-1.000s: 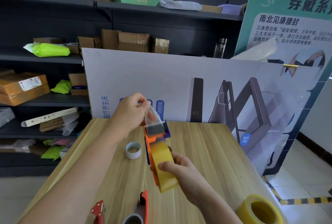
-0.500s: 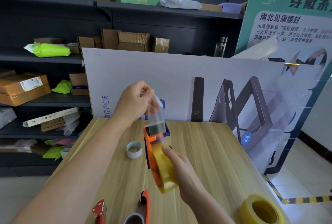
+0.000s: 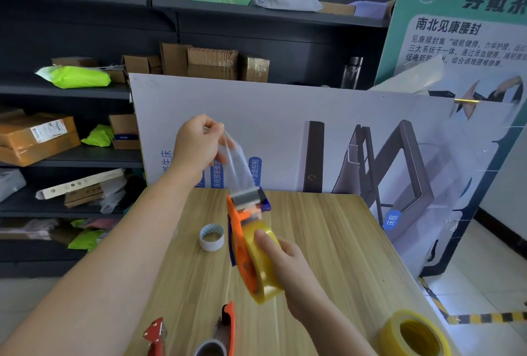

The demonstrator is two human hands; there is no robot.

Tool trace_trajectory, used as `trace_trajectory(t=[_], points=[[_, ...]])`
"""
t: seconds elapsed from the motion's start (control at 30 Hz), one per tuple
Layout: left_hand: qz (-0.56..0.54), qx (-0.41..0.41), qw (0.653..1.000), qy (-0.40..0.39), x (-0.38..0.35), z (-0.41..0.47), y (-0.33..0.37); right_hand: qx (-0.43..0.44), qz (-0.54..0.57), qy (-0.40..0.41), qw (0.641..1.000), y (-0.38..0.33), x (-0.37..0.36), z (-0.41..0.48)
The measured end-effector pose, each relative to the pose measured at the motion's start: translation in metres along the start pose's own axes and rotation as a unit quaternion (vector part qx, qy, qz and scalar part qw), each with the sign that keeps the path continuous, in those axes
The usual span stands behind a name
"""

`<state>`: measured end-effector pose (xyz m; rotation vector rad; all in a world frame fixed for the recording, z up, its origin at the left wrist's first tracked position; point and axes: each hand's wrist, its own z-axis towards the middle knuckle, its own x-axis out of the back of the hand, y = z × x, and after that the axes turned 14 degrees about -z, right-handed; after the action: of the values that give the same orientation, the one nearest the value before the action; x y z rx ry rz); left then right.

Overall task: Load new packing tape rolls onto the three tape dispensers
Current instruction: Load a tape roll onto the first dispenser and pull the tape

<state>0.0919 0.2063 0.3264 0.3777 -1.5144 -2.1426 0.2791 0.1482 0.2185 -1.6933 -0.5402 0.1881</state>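
One orange dispenser [image 3: 241, 238] was held above the wooden table [image 3: 336, 241] with a yellow tape roll [image 3: 263, 267] already seated on its hub. The right hand [image 3: 288, 261] gripped roll and frame together, thumb pressed on the roll's face. The left hand [image 3: 196, 146] pinched the free end of the clear tape strip [image 3: 235, 167], drawn up taut through the roller and blade end — so this first loading looked nearly finished. Two more dispensers [image 3: 225, 330] lay at the near edge, one red [image 3: 155, 335]; cropped, they probably carried no fresh roll. A spare yellow roll [image 3: 413, 334] sat at the near right corner, and a spent white core [image 3: 211, 237] stood just left of the held dispenser.
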Motion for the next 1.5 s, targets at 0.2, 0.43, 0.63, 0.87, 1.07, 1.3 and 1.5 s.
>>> trace_trajectory(t=[0.2,0.43,0.63,0.87,1.07,1.3,1.5], points=[[-0.004,0.016,1.0,-0.024,0.001,0.014,0.003,-0.031,-0.005,-0.004,1.0,0.006,0.003,0.002],[0.006,0.023,0.999,0.022,-0.001,0.024,-0.008,-0.021,-0.013,0.017,1.0,0.009,0.004,0.008],[0.009,0.01,0.998,0.064,0.0,0.037,-0.004,-0.022,-0.026,-0.018,0.999,0.009,0.008,0.007],[0.004,0.006,0.999,0.043,-0.005,0.042,-0.003,-0.036,-0.012,0.015,0.999,0.013,0.006,0.012],[-0.033,0.087,0.991,0.097,-0.001,0.047,-0.031,-0.007,-0.002,0.019,1.0,0.012,0.015,0.007],[-0.029,0.2,0.976,0.081,0.002,0.029,-0.069,-0.029,0.046,0.045,0.998,0.02,0.02,0.001],[-0.001,0.284,0.959,0.015,0.001,-0.007,-0.114,-0.063,0.112,0.055,0.99,0.018,0.026,-0.001]])
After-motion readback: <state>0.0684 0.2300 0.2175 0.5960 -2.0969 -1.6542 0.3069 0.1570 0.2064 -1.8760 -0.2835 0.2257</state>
